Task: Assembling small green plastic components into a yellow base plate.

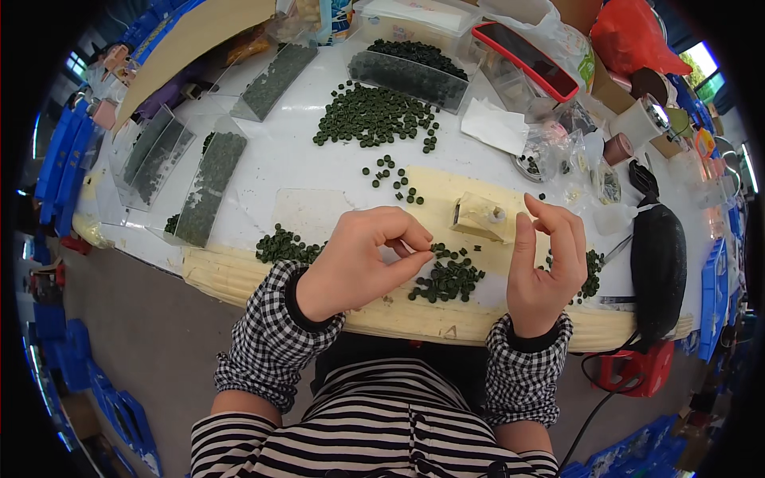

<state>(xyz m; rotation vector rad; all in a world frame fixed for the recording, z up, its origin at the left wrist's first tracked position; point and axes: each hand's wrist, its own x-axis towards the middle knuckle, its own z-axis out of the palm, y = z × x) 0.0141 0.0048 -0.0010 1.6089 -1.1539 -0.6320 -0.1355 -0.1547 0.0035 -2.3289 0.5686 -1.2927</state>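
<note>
My left hand point(362, 259) is closed in a pinch, with a small dark green round piece point(437, 248) at its fingertips. Just below those fingertips, a pile of the same dark green pieces point(446, 280) lies on a cream-coloured mat. My right hand point(547, 267) is raised with thumb and fingers apart, and nothing shows between them. Between the hands, slightly farther off, sits a small cream block-shaped fixture point(482, 217) with a pale knob on top; my right thumb is close beside it. A few more pieces are partly hidden behind my right hand.
A large spread of green pieces point(370, 115) lies before a filled clear bin point(406, 76). More clear bins point(211, 187) stand at left. A red-cased phone point(526, 60), a white tissue point(494, 126) and a black wrapped bundle point(659, 267) are at right. Padding point(239, 275) lines the near edge.
</note>
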